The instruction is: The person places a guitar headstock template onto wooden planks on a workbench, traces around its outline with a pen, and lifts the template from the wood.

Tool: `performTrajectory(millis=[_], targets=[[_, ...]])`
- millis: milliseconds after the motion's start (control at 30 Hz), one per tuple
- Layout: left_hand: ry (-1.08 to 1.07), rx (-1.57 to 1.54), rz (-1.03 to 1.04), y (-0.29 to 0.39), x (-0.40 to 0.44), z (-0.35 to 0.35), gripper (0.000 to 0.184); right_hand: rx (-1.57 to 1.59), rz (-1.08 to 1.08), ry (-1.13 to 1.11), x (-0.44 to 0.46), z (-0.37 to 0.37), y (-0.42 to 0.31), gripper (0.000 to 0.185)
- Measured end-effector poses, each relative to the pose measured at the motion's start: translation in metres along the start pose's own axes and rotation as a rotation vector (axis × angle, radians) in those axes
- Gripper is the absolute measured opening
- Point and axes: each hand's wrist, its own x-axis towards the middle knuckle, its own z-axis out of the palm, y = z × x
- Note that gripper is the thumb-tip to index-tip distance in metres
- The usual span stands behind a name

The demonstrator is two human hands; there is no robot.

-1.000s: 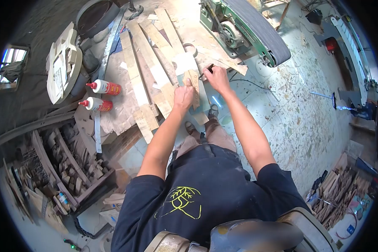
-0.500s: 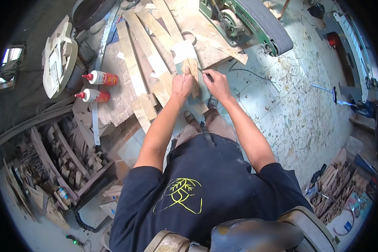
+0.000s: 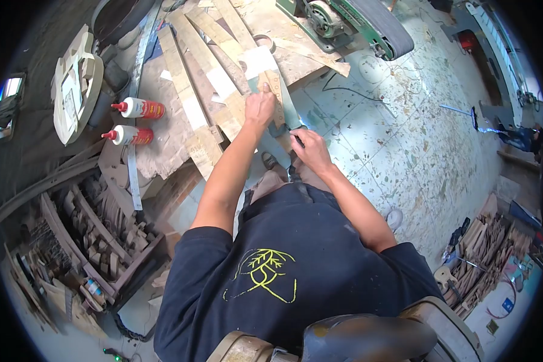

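My left hand presses down on a thin wooden template with a row of small holes, which lies on a long board at the front edge of the workbench. Its index finger points forward along the template; how the other fingers lie is hard to make out. My right hand is closed around a dark pen-like tool, to the right of the template's near end. The tool's tip is near the board's edge. Long wooden strips lie to the left of my left hand.
Two glue bottles with red caps lie on the bench at left. A green belt sander stands at the upper right. A wooden rack of offcuts is at lower left, and a wood pile at lower right.
My right hand has moved nearer to my body, from beside the template's middle to its near end, with the tool still held. My left hand stays on the template. The whole view has shifted slightly.
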Motion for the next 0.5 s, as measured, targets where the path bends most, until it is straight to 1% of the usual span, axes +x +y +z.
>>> performTrajectory(millis=[267,367,500], targets=[[0.027,-0.041,0.006,0.000,-0.001,-0.002,0.042,-0.063,-0.071,-0.045,0.002,0.005,-0.017,0.012],[0.034,-0.037,0.016,0.001,0.000,-0.003,0.040,-0.086,-0.118,-0.138,-0.006,0.005,-0.016,0.014],[0.041,-0.031,0.036,0.001,0.000,-0.005,0.037,-0.058,-0.124,-0.144,-0.012,0.004,-0.020,0.016]])
